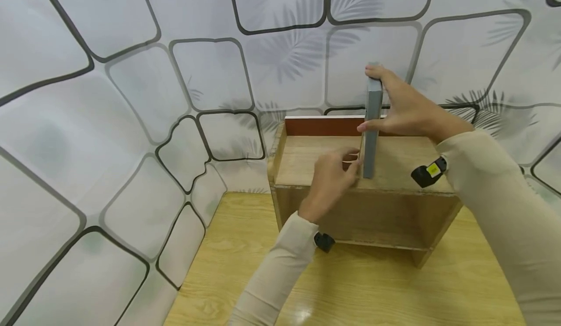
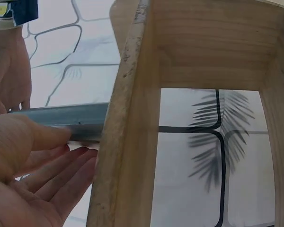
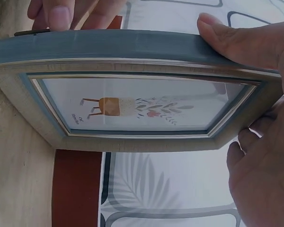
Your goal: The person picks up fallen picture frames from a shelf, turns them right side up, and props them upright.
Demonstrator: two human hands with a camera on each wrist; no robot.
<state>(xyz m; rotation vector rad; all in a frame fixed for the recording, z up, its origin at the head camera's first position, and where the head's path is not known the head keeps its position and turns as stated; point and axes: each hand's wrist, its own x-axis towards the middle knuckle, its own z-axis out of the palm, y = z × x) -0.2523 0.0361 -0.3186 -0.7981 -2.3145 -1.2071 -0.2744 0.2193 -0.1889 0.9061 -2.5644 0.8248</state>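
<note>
The picture frame (image 1: 373,126), grey-blue and seen edge-on from the head view, stands upright on top of the wooden shelf unit (image 1: 364,209). The right hand (image 1: 405,107) reaches in from the right and grips its upper part, fingers over the top edge and thumb on the near side. The left hand (image 1: 330,180) comes up from below, its thumb and fingers pinching the frame's lower edge. Both sleeves are beige. The frame's glass shows a small drawing of a potted plant. The shelf unit stands on the light wooden tabletop (image 1: 350,287), against a patterned wall (image 1: 131,97).
</note>
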